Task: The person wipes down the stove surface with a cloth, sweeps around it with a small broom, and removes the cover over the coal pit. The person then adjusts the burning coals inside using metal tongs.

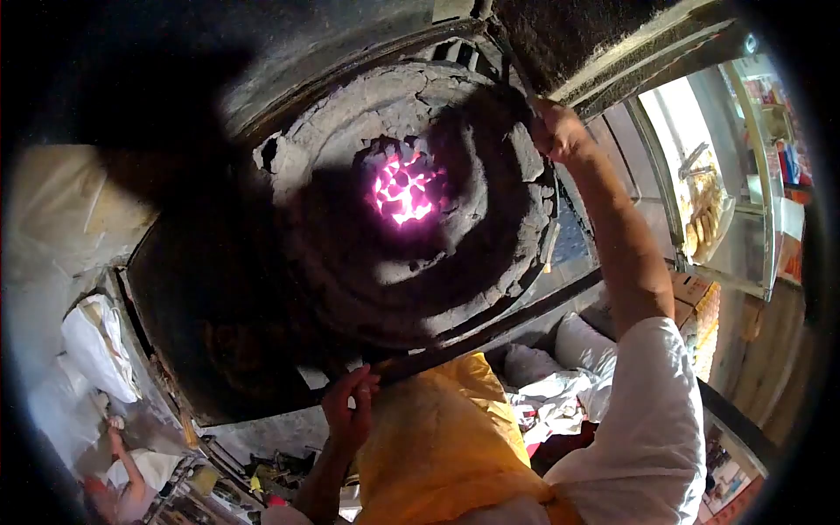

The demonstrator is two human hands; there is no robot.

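A round clay-lined stove point(341, 96) with a cracked grey rim fills the middle of the view. Glowing pink-white coals point(407, 188) lie in its central hole. My right hand point(558, 133) is closed in a fist at the stove's upper right, beside a thin dark bar; what is inside the fist is hidden. At the near side, my left hand point(348, 409) has its fingers curled against the dark metal edge point(407, 367) of the stove frame. Its thumb and fingers come close together, and I cannot make out anything between them.
Yellow cloth point(446, 437) covers my front, close to the frame. A glass case point(726, 236) with baked-looking pieces stands at right, above a cardboard box point(691, 289). White sacks point(582, 346) lie below. Another person's arm point(127, 464) shows at lower left, near a white bag point(101, 346).
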